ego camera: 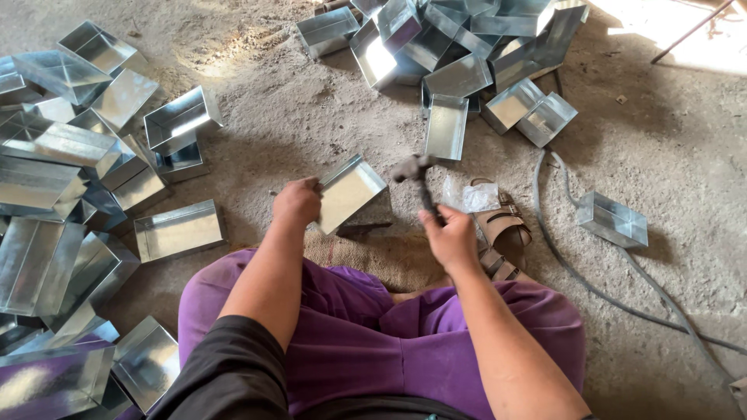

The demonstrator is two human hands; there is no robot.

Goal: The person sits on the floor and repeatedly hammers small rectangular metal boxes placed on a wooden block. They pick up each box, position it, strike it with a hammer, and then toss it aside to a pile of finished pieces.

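My left hand (296,201) grips the near edge of a shiny sheet-metal tray (349,191), tilted on a dark block (372,220) on the ground in front of my knees. My right hand (449,237) is closed around the handle of a hammer (416,175), whose head hangs blurred just right of the tray's far corner. I sit on the floor in purple trousers.
Several metal trays lie heaped at the left (58,155) and at the top (459,47). One tray (613,219) stands alone at the right. A grey cable (591,284) curves across the floor on the right. A sandalled foot (502,225) and a plastic bag (476,197) are beside my right hand.
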